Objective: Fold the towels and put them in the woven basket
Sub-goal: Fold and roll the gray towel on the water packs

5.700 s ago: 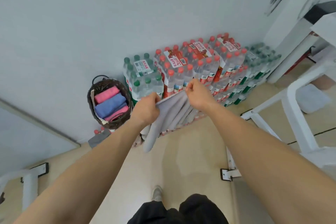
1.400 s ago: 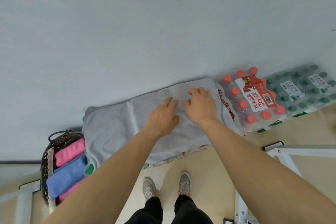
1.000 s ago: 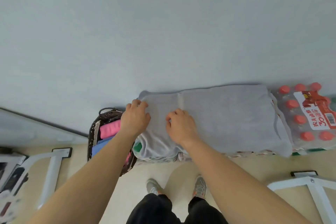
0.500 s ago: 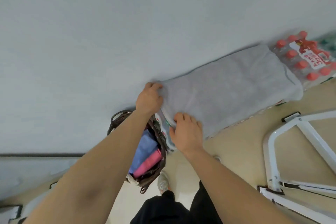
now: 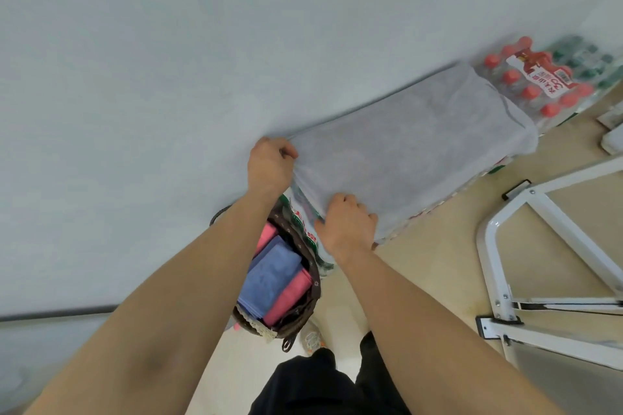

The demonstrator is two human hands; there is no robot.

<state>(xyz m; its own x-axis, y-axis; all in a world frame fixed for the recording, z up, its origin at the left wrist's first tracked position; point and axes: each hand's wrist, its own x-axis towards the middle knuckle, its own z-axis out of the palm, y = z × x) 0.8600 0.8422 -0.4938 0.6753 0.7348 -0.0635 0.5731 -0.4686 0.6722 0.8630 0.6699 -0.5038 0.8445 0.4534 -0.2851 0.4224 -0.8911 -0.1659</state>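
A grey towel [image 5: 414, 148] lies spread flat on top of the packs of water bottles along the wall. My left hand [image 5: 268, 167] pinches its far left corner against the wall. My right hand [image 5: 347, 224] grips its near left corner at the pack's front edge. The woven basket [image 5: 303, 313] stands on the floor just below and left of the towel, under my left forearm. Inside it sit a folded blue towel [image 5: 269, 280] and folded pink towels [image 5: 290, 293].
Shrink-wrapped packs of red-capped bottles [image 5: 536, 87] and green-capped bottles [image 5: 586, 61] stand past the towel's right end. A white metal frame [image 5: 505, 229] stands on the beige floor at the right. The plain wall [image 5: 202, 61] runs behind everything.
The grey towel went from held in the air to spread over the bottle packs. Both hands slid to its left end and now curl round the two left corners.
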